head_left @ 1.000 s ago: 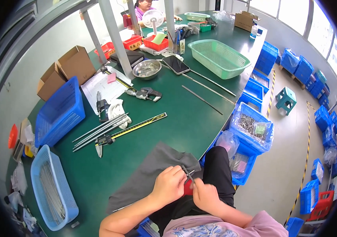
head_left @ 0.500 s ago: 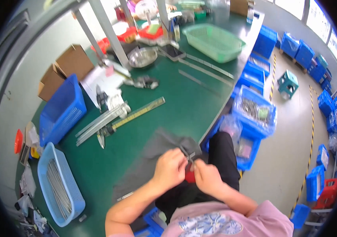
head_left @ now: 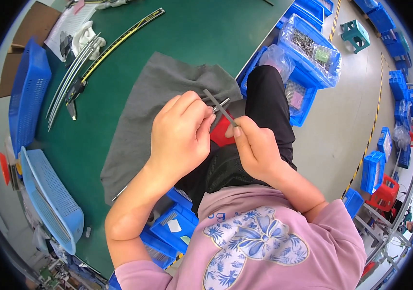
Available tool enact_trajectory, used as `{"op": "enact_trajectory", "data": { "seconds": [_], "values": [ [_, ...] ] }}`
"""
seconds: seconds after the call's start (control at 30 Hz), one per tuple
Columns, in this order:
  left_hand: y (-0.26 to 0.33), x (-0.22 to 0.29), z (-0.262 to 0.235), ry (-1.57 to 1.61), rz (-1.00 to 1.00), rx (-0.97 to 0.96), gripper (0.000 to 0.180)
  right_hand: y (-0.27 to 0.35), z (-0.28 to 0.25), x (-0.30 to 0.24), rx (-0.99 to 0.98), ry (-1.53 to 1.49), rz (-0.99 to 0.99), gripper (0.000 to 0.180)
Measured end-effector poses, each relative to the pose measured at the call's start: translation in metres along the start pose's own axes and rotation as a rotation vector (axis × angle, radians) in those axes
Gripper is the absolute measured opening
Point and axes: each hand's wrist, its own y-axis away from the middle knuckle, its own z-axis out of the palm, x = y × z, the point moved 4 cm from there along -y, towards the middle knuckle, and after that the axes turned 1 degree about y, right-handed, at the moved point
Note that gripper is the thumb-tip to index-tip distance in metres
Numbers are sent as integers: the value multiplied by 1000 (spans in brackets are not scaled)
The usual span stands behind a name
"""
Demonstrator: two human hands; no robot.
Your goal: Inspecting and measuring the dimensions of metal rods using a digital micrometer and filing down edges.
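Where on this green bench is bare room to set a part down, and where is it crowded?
Bare green table lies between the long ruler and the bench's right edge, above the grey cloth. Crowded: the left side, with rods and blue baskets.

A long caliper (head_left: 114,46) and blue baskets (head_left: 27,92) lie on the green table (head_left: 206,34).

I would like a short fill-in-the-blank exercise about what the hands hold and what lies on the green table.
1. The right hand holds a thin grey ____ like a file.
2. The left hand pinches a small metal part above a grey ____ spread over the table edge.
3. Near the table's far left side lies a long caliper beside a bundle of thin metal ____.
4. The bins on the floor are ____ in colour.

Missing words: rod; cloth; rods; blue
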Motion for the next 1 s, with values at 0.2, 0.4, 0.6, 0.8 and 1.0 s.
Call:
{"op": "enact_trajectory", "data": {
  "seconds": [0.2, 0.4, 0.6, 0.8, 1.0],
  "values": [
    [2, 2, 0, 12, 8, 1, 14, 6, 2, 4, -32, 25, 23, 3],
    [0, 1, -1, -3, 16, -4, 15, -11, 10, 0, -36, 22, 24, 4],
    [-5, 0, 1, 12, 14, -6, 15, 8, 16, 12, 31, 84, -5, 20],
    [-1, -1, 1, 14, 3, -10, 15, 1, 21, 8, 55, 75, 23, 10],
    [0, -1, 2, 5, 5, -7, 17, -11, 16, 2, 31, 108, -26, 11]
  ]
}}
